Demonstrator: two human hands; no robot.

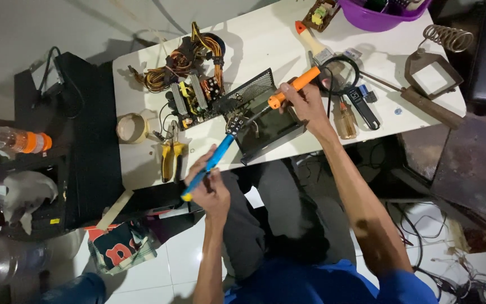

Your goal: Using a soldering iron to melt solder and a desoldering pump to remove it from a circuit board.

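Beyond our hands, a wire-tangled circuit board (pixel 189 93) crowds the counter (pixel 265 42), with yellow pliers (pixel 172 159) beside the left hand (pixel 212 191). The tool tips blur inside the black metal case (pixel 265 121). The left hand grips a blue tool (pixel 210 163); the right hand (pixel 305 101) clasps an orange-handled soldering iron (pixel 293 86).

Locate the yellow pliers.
In the head view, the yellow pliers lie on the white table, left of the left hand, just right of the tape roll.
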